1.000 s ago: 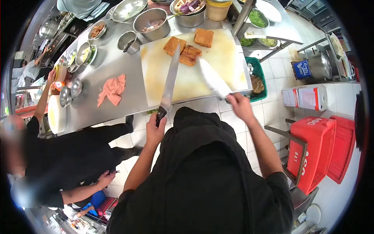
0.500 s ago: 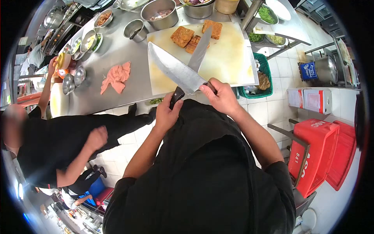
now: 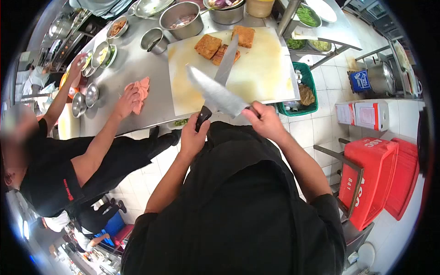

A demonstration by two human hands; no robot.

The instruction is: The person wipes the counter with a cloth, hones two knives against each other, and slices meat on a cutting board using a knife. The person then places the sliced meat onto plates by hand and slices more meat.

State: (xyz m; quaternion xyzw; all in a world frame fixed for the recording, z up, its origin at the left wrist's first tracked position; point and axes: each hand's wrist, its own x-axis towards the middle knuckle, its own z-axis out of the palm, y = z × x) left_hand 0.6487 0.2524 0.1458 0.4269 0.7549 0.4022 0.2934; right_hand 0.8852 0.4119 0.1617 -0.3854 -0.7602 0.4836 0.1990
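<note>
A steel tabletop (image 3: 133, 57) carries a cutting board (image 3: 261, 75). At the board's near edge, the left hand (image 3: 193, 137) has its grip clenched round a narrow knife (image 3: 226, 66), the right hand (image 3: 266, 121) round a broad knife (image 3: 215, 92); the blades cross above the board. A light, even angle seems best, edges clear of the food slabs (image 3: 207, 46) on the board's far half.

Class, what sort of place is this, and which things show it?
Probably a restaurant kitchen: there are knives in hand, a wide cutting board and metal pots.
</note>
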